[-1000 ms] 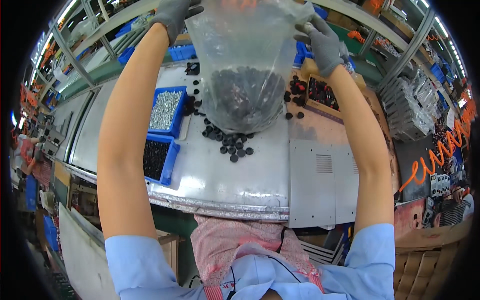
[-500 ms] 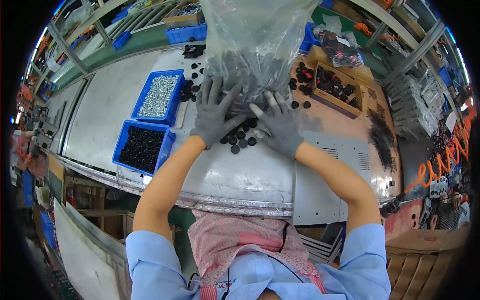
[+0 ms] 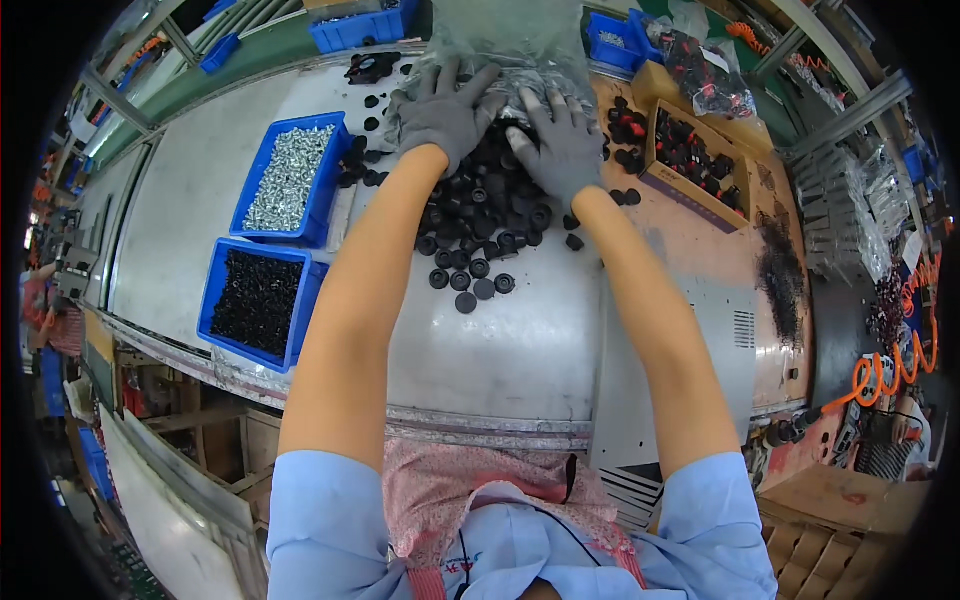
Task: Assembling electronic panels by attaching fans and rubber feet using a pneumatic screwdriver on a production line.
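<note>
Both my arms reach far over the metal worktop, and grey gloves cover both hands. My left hand (image 3: 447, 115) lies with fingers apart on the near part of a clear plastic bag (image 3: 510, 45). Beside it, my right hand (image 3: 557, 140) presses on the same bag, its fingers also spread. Between and below the hands lies a heap of black round knob-like caps (image 3: 485, 210), with several loose ones nearest me. The bag's far end runs out of view at the top.
On the left stand a blue bin of silver screws (image 3: 290, 185) and a blue bin of small black parts (image 3: 255, 305). To the right are a cardboard box of black and red parts (image 3: 700, 165), a grey vented metal panel (image 3: 690, 330) and an orange coiled hose (image 3: 880, 380).
Both hands have moved away from me over the bag, still spread. The bag has sunk and drawn back, and many more black caps now show on the worktop.
</note>
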{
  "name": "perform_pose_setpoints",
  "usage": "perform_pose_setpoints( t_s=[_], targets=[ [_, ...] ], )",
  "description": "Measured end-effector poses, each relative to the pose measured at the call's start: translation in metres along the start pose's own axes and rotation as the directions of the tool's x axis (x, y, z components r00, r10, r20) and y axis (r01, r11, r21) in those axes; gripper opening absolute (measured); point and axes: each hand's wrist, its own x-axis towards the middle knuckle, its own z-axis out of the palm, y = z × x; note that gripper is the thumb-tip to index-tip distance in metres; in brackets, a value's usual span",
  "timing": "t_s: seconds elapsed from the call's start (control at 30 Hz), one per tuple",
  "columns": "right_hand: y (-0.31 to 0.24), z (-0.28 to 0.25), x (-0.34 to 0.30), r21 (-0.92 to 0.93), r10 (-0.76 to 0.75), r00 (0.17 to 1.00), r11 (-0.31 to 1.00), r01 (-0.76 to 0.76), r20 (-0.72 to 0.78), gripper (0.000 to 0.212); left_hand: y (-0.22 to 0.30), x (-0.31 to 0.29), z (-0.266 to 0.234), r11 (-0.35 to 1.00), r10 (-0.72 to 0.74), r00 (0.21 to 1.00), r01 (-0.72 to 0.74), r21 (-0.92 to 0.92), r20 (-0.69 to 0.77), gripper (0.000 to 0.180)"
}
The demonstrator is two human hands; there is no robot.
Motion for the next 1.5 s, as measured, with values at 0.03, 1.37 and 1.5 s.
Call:
perform_pose_setpoints(
  t_s=[0.03, 1.37, 1.5],
  targets=[
    [-0.002, -0.007, 0.004, -0.046, 0.028, 0.997, 0.999, -0.024, 0.079, 0.066, 0.001, 0.005, 0.001, 0.999, -0.011, 1.000, 0.011, 0.034, 0.006, 0.052],
    [0.007, -0.046, -0.115, 0.823, -0.002, 0.826, -0.085, -0.561, 0.563, 0.053, 0.055, -0.153, -0.016, -0.481, 0.169, 0.816, 0.558, -0.676, 0.553, 0.054],
    [0.001, -0.053, -0.112, 0.760, 0.016, 0.793, -0.298, -0.578, 0.609, 0.042, 0.050, -0.153, -0.014, -0.561, 0.226, 0.787, 0.587, -0.584, 0.574, 0.044]
  ],
)
